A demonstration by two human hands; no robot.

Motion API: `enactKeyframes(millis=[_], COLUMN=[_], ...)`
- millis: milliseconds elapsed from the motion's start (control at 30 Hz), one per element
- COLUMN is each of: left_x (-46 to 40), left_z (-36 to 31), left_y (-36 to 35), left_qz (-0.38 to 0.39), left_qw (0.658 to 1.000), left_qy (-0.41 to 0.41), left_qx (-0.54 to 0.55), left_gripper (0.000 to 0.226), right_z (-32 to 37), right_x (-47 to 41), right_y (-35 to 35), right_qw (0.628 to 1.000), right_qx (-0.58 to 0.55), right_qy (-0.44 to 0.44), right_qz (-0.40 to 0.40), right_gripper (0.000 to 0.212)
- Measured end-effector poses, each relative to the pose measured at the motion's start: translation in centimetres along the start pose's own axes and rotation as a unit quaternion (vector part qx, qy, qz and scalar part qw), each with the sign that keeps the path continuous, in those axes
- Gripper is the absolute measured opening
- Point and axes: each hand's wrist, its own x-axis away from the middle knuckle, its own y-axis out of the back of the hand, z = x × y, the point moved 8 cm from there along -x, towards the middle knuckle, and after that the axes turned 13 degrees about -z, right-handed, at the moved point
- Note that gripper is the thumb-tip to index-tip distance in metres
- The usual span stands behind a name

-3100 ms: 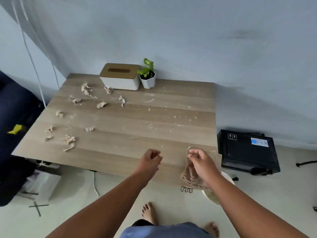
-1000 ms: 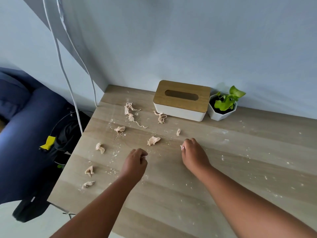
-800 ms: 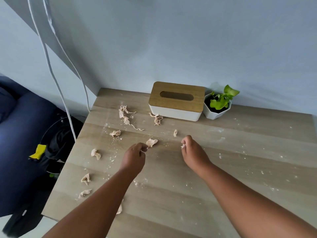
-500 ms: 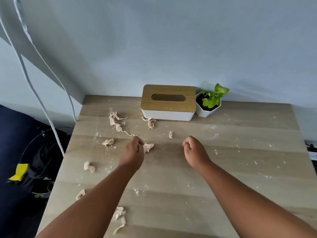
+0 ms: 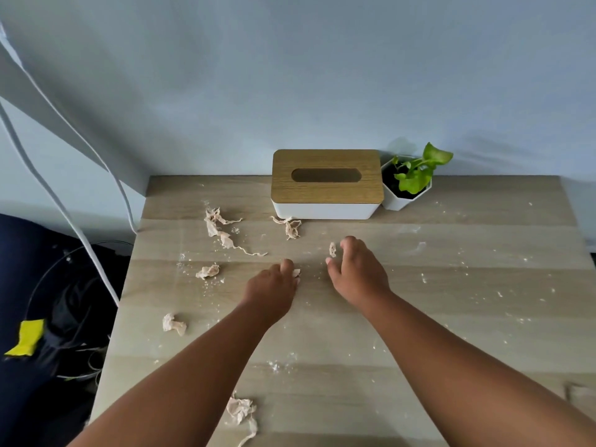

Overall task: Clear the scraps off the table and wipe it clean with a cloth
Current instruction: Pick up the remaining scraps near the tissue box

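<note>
While scraps remain scattered on the table (image 5: pixel 451 317), the step in hand is scrap pickup; wiping has not begun, and no cloth is in view.

Hand status:
- Left hand (image 5: pixel 271 291): fingers curled narrow, closed on a small scrap (image 5: pixel 296 272) that shows at the fingertips, approx. table centre.
- Right hand (image 5: pixel 358 272): fingers spread fairly wide, empty as far as can be seen, just beside a small upright scrap (image 5: pixel 332 249). Contact w/ it cannot be confirmed.

Scrap locations:
- Long torn strip (image 5: pixel 222 233), far left, in front of the tissue box (image 5: pixel 325 185).
- Tangled piece (image 5: pixel 292 226) touching or nearly touching the box's front edge.
- Crumpled bit (image 5: pixel 208 271), left of the left hand.
- Another wad (image 5: pixel 173 324) near the left edge.
- Larger shred (image 5: pixel 242 414) at the near edge, beside the left forearm.
- Fine white crumbs across most of the surface, esp. right side.

Next move, est.: right hand must close on the upright scrap w/ a fine pinch, as the piece is thin and light. The plant pot (image 5: pixel 404 196) stands just right of the box, well clear.
</note>
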Motion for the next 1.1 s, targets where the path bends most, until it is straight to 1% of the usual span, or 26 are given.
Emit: enactKeyframes(millis=[67, 100, 167, 233, 300, 333, 400, 500, 633, 667, 767, 867, 900, 967, 1033, 1100], left_x=[-0.4, -0.7, -1.2, -2.1, -3.0, -3.4, -4.6, -6.1, -7.4, -7.7, -8.0, -7.9, -8.0, -8.3, -8.5, -8.7], left_z=[-0.2, -0.3, 0.0, 0.6, 1.1, 1.2, 1.3, 1.7, 2.5, 2.7, 2.9, 2.4, 2.4, 2.6, 2.9, 2.8], left_y=[0.2, 0.4, 1.1, 1.7, 2.2, 2.6, 3.0, 3.3, 3.1, 3.1, 3.2, 3.8, 3.9, 3.9, 3.9, 3.8], left_qz=[0.005, 0.004, -0.001, 0.0, -0.002, -0.003, -0.007, -0.017, -0.044, -0.048, -0.068, -0.092, -0.099, -0.116, -0.135, -0.143], left_qw=[0.999, 0.999, 0.999, 0.998, 0.993, 0.989, 0.984, 0.986, 0.985, 0.983, 0.977, 0.975, 0.975, 0.974, 0.972, 0.973], left_qy=[-0.031, -0.038, -0.03, -0.004, 0.022, 0.026, 0.033, 0.03, 0.051, 0.063, 0.077, 0.05, 0.046, 0.067, 0.091, 0.092], left_qx=[-0.033, -0.029, 0.014, 0.068, 0.12, 0.147, 0.173, 0.165, 0.161, 0.166, 0.186, 0.197, 0.194, 0.185, 0.172, 0.158], left_gripper=[0.041, 0.04, 0.036, 0.028, 0.011, 0.004, 0.008, 0.019, 0.012, 0.012, 0.011, 0.008, 0.011, 0.016, 0.028, 0.037], right_z=[0.9, 1.2, 1.7, 2.2, 2.8, 3.0, 3.2, 3.3, 3.0, 3.0, 3.2, 3.7, 3.8, 3.9, 4.0, 4.1], right_x=[-0.6, -0.9, -1.4, -1.7, -1.7, -1.7, -1.8, -2.1, -2.6, -2.8, -3.3, -3.6, -3.7, -3.8, -3.8, -3.7], right_y=[-0.3, -0.5, -1.1, -1.6, -1.7, -1.6, -1.4, -1.0, -0.9, -1.0, -1.1, -1.3, -1.3, -1.4, -1.5, -1.6], right_qw=[0.999, 0.999, 0.996, 0.991, 0.984, 0.982, 0.98, 0.983, 0.987, 0.988, 0.989, 0.988, 0.988, 0.987, 0.986, 0.985], right_qx=[0.019, 0.031, 0.07, 0.105, 0.131, 0.137, 0.131, 0.083, 0.027, 0.017, -0.003, -0.018, -0.026, -0.04, -0.046, -0.048], right_qy=[0.025, 0.035, 0.056, 0.08, 0.119, 0.132, 0.152, 0.163, 0.155, 0.154, 0.146, 0.149, 0.152, 0.157, 0.163, 0.168], right_qz=[-0.009, -0.01, 0.001, 0.014, 0.015, 0.009, -0.006, -0.03, -0.026, -0.024, -0.024, -0.02, -0.017, -0.013, -0.007, -0.002], right_gripper=[0.038, 0.036, 0.035, 0.03, 0.017, 0.013, 0.018, 0.015, 0.003, 0.004, 0.018, 0.02, 0.02, 0.02, 0.022, 0.023])
